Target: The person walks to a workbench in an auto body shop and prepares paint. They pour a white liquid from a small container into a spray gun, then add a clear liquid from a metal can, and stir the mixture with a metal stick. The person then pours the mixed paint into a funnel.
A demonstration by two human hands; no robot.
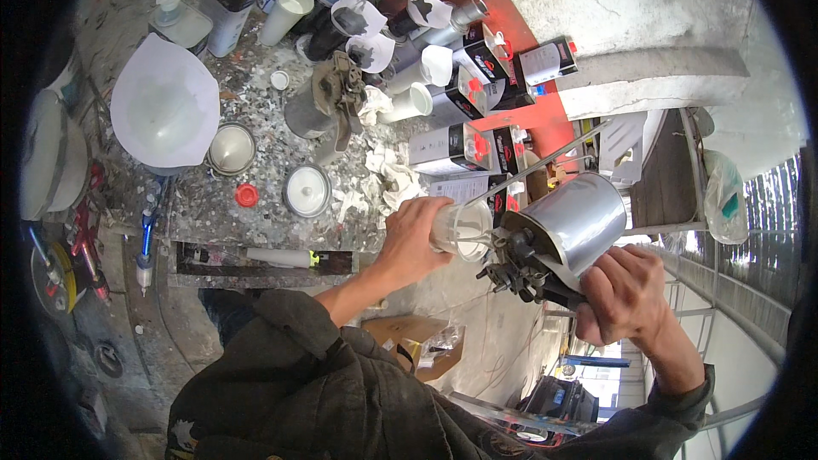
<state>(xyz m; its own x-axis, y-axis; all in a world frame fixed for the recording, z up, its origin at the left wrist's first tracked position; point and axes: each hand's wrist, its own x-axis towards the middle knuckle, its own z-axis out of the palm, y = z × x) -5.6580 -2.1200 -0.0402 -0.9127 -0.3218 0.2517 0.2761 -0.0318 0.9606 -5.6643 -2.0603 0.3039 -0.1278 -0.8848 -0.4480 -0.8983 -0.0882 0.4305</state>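
Left hand (pixel 411 241) wraps a translucent cup (pixel 452 227) — right hand (pixel 626 294) clenches a silver can (pixel 588 215) by its handle (pixel 562 291).

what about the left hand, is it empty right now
No, the left hand is holding a pale cup.

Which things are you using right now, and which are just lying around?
In use:
translucent plastic cup, in the left hand
silver metal can, tilted, in the right hand

Probably just lying around:
red cap
crumpled white paper
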